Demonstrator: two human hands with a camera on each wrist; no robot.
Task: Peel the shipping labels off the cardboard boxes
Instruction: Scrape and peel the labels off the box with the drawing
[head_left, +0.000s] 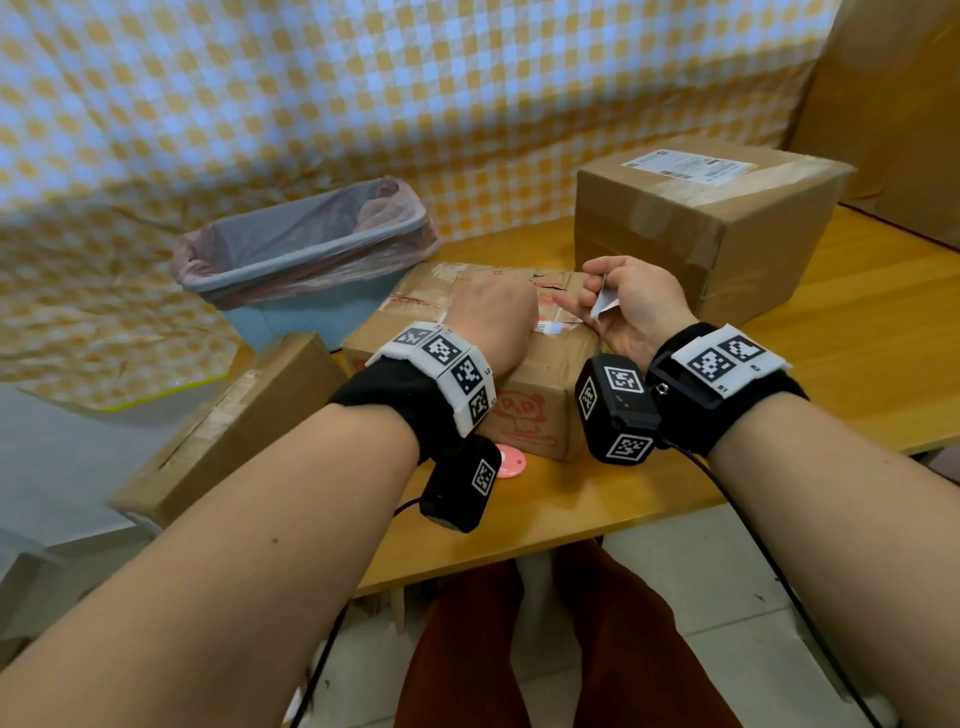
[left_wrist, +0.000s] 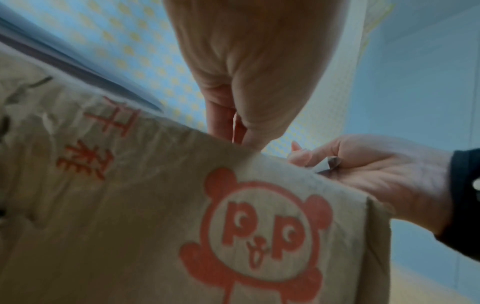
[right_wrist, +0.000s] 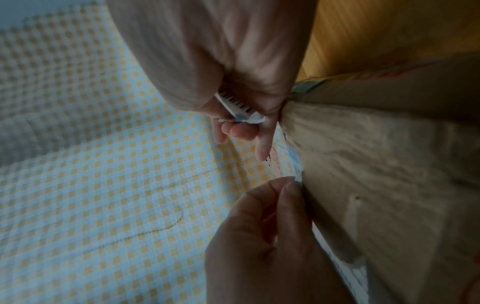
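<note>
A cardboard box (head_left: 530, 400) printed with a red panda (left_wrist: 259, 226) lies in the middle of the table. Torn remains of a shipping label (head_left: 551, 327) cling to its top right edge (right_wrist: 288, 162). My left hand (head_left: 493, 312) rests on the box top and pinches that label's edge between thumb and finger (right_wrist: 291, 182). Just right of it, my right hand (head_left: 623, 306) holds a peeled scrap of label (head_left: 602, 304) with a barcode (right_wrist: 237, 106), its index finger pointing at the remains. A bigger box (head_left: 701, 234) at the back right carries a whole label (head_left: 685, 165).
A blue bin (head_left: 306, 291) lined with a pink bag stands behind the box at the left. A third box (head_left: 234, 426) tilts at the table's left edge. A pink disc (head_left: 511, 464) lies by the front of the panda box. Bare wooden table (head_left: 841, 353) extends to the right.
</note>
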